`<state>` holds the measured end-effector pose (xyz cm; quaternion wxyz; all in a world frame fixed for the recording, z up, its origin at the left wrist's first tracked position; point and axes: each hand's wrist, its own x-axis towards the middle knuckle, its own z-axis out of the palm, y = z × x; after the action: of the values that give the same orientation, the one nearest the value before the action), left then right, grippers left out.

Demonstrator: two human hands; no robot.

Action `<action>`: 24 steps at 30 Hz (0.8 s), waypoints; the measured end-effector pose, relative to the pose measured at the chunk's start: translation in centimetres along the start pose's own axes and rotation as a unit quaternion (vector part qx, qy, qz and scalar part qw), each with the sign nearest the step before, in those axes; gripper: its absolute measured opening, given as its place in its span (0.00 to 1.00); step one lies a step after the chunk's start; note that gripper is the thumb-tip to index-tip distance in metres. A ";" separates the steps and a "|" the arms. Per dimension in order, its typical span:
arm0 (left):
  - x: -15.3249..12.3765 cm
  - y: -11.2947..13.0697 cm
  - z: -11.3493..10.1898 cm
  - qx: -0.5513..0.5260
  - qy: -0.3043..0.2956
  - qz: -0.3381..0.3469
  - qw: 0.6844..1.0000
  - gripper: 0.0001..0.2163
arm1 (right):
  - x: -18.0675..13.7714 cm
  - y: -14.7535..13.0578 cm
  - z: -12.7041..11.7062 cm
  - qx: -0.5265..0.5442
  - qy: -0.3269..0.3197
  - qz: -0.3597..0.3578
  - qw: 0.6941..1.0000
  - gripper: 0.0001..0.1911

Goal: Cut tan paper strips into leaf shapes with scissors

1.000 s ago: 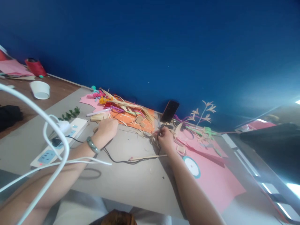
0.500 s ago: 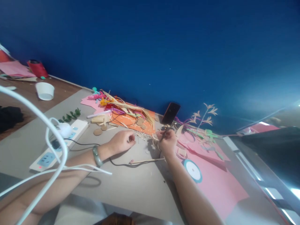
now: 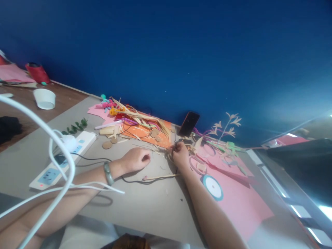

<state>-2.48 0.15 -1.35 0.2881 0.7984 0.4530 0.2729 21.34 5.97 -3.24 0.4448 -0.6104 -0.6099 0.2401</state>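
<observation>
My left hand (image 3: 136, 159), with a green bangle on its wrist, rests on the grey table (image 3: 145, 204) with its fingers curled in a loose pinch; what it holds is too small to make out. My right hand (image 3: 180, 154) is closed around a thin dark tool near a pile of straw strips (image 3: 145, 119) on orange paper (image 3: 145, 133). A thin wooden stick (image 3: 160, 177) lies on the table between my two arms, beside a black cable (image 3: 132, 180).
A white power strip (image 3: 62, 155) with a plug lies at the left, and a white cable (image 3: 52, 138) loops close to the camera. A black phone (image 3: 188, 123) leans on the blue wall. Pink paper (image 3: 233, 200), a tape roll (image 3: 213, 186), a white cup (image 3: 44, 98).
My left hand moved right from the wooden pieces by the orange paper to the middle of the table. My right hand stayed by the straw pile, shifting slightly.
</observation>
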 end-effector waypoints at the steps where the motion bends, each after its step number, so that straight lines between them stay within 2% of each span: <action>1: 0.0 0.0 0.0 -0.003 -0.001 -0.002 1.000 0.05 | 0.0 -0.2 -0.1 0.000 0.013 -0.004 1.000 0.12; 6: 0.1 0.0 0.1 -0.064 0.001 -0.035 0.997 0.05 | -0.3 -1.3 -0.9 0.057 0.091 -0.028 0.994 0.12; 9: 0.3 -0.3 0.2 -0.102 0.013 -0.055 0.993 0.06 | -0.7 -2.0 -0.9 0.101 0.101 -0.019 0.990 0.14; 14: 0.5 -0.5 0.1 -0.142 0.018 -0.084 0.986 0.07 | -1.6 -3.2 -0.8 0.169 0.057 0.050 0.983 0.18; 18: 0.6 -0.3 0.1 -0.222 0.006 -0.109 0.969 0.09 | -2.7 -4.4 -0.5 0.220 0.008 0.087 0.972 0.19; 22: 0.6 -0.1 0.2 -0.299 -0.017 -0.105 0.948 0.15 | -4.5 -5.7 0.6 0.280 -0.072 0.103 0.952 0.20; 24: 0.6 -0.1 0.3 -0.330 -0.031 -0.091 0.939 0.16 | -5.4 -6.3 1.1 0.284 -0.090 0.105 0.949 0.20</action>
<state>-2.05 0.62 -1.52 0.5725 0.6219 0.3993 0.3551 16.28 0.20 0.14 0.5152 -0.4953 -0.4860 0.5030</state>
